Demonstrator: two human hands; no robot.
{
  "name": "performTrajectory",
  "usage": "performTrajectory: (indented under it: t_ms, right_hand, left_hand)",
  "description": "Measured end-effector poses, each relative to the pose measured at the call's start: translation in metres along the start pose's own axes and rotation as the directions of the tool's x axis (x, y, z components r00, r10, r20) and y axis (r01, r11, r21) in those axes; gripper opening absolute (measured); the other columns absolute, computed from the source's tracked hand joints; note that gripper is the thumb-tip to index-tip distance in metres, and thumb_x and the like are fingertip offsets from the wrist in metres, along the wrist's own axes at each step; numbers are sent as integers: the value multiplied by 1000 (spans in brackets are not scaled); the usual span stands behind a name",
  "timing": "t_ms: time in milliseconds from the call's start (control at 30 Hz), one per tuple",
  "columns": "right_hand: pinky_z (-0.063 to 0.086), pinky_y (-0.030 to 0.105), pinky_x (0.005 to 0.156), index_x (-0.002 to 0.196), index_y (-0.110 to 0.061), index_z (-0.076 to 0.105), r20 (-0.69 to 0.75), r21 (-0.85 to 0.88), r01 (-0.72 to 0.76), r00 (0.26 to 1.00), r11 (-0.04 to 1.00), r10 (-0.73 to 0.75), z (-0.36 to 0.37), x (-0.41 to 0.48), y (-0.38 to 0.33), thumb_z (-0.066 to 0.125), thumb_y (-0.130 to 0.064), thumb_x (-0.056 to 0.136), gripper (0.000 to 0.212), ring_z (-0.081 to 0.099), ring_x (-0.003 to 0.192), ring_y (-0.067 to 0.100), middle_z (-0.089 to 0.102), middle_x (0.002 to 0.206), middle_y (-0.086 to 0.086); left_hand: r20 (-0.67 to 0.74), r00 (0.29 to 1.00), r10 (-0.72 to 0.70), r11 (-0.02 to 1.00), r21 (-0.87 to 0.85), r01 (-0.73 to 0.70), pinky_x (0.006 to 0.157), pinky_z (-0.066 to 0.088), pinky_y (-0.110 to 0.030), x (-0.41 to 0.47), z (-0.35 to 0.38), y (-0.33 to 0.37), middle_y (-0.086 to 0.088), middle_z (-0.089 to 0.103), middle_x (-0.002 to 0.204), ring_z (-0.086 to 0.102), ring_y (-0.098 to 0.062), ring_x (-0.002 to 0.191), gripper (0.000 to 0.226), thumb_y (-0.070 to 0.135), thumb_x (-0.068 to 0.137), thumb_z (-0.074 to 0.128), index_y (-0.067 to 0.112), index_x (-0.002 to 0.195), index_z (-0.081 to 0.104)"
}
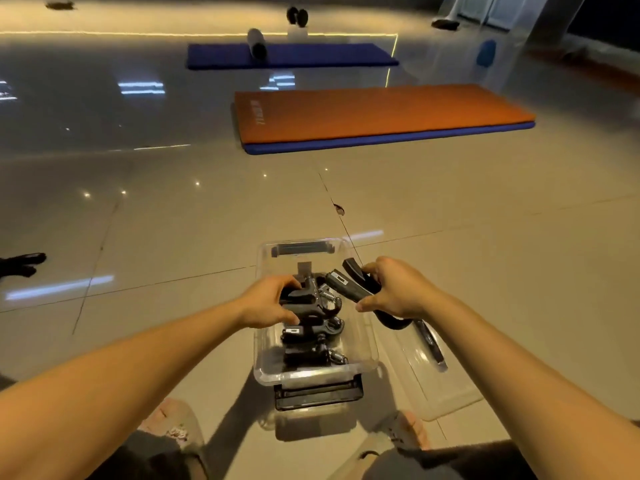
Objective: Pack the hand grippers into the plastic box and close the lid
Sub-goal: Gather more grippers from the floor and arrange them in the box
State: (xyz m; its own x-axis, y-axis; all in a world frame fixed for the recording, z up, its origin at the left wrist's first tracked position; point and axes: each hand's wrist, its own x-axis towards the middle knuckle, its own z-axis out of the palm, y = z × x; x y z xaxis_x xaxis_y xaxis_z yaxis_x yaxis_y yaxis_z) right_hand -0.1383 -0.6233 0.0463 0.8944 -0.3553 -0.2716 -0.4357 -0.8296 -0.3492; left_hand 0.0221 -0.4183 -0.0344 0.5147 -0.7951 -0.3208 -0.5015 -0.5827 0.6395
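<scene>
While left hand (273, 301) grips black gripper (304, 295) inside clear plastic box (311, 374), right hand (398, 289) clutches second gripper (346, 284).

Box mouth: I see the plastic box (311, 375) uncovered; piled hand grippers (304, 341) fill its middle and near end.
Far end: some room shows between the pile and the far wall.
Centre: my left hand (270, 301) grips the pile, blocking entry.
Right edge: my right hand (391, 289) with the held hand gripper (349, 287) overhangs it; the lid (446, 393) lies just beside.
Left side: bare floor (173, 306), open approach.
Near edge: black latch (318, 393) and feet (173, 424) crowd it.
</scene>
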Motion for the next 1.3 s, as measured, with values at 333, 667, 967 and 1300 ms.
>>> performTrajectory:
  t_ms: [333,667,967,1300]
  right_hand:
    - [53,44,90,136,-17,59,50,-87,11,999,996,-6,26,47,35,84,-50,75,74,61,102,22,61,112,0]
    - [50,35,80,128,-19,65,64,-45,13,998,999,-10,36,77,59,84,-49,73,66,59,91,18,57,95,-7]
    - [53,43,89,133,-17,61,67,-35,40,997,999,-37,39,92,63,84,-50,74,71,61,97,19,61,104,-4]
    - [51,41,90,135,-19,60,68,-66,71,996,995,-66,44,92,64,83,-54,72,75,59,101,20,59,109,-3]
  left_hand:
    - [17,997,-74,988,137,71,106,44,-41,68,72,-37,1,50,127,47,-21,120,70,38,66,86,35,130,56]
    - [34,993,-111,971,217,101,110,38,-42,104,94,-59,3,50,130,40,-21,128,74,38,69,86,30,136,55]
    - [-43,994,-96,869,484,105,109,31,-39,106,100,-65,6,49,137,35,-20,129,77,53,75,80,37,144,50]
    - [-86,989,-119,919,368,142,110,34,-40,106,88,-54,4,51,135,39,-20,129,78,53,71,82,30,140,54]
